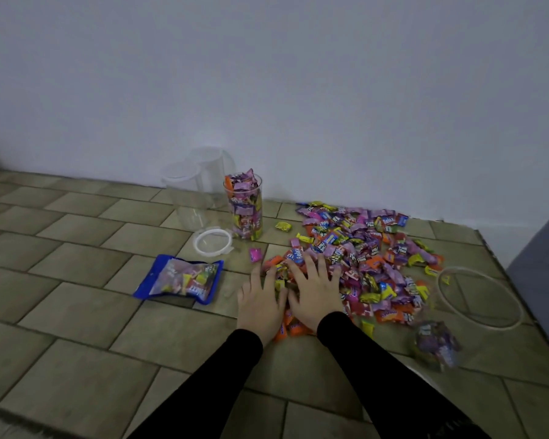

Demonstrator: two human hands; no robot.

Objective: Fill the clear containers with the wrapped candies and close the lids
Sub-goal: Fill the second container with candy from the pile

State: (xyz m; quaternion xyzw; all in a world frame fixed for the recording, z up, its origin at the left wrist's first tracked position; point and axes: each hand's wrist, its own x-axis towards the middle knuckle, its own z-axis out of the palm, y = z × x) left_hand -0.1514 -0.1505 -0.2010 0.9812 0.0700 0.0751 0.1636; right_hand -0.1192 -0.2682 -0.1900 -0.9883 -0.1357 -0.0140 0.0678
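From the head view we see both arms in black sleeves reaching forward over the tiled floor (76,312). Our left hand (262,299) and right hand (314,293) lie palm down, fingers spread and gripping nothing, pressed side by side on the near edge of the candies (371,258), a loose heap of glossy wrapped pieces. We count three upright clear jars by the wall: one full jar (244,207) and two empty jars (191,198). A white ring lid (212,242) lies flat beside the full jar. One blue bag (181,278) lies left of our hands. A fourth, tipped jar (476,299) lies at the right.
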